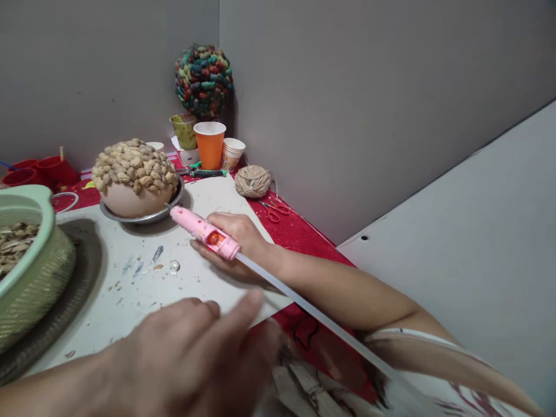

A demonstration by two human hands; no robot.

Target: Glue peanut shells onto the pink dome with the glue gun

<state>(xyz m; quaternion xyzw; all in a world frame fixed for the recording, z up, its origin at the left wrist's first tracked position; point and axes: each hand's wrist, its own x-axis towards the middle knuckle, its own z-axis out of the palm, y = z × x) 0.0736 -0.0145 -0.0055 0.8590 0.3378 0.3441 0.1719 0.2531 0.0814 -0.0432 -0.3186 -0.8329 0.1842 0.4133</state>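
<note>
My right hand [243, 234] is wrapped round a pink hot glue gun [204, 231], its metal tip pointing at the ball. A long translucent glue stick [313, 313] runs out of the gun's back end towards my body. Low in the foreground, my left hand [186, 353] is smeared by motion, and its fingers are partly hidden. Just beyond the gun's tip sits a pinkish ball [136, 198], its upper part covered with peanut shells [134, 165]. A shallow metal bowl [125, 219] holds the ball up.
A green basket [47, 260] of shells stands at left. Behind are red cups [58, 168], an orange cup [210, 145], small paper cups [233, 152], pliers [208, 172] and a multicoloured ball [204, 81]. Twine [252, 181] and red scissors [274, 211] lie by the right wall.
</note>
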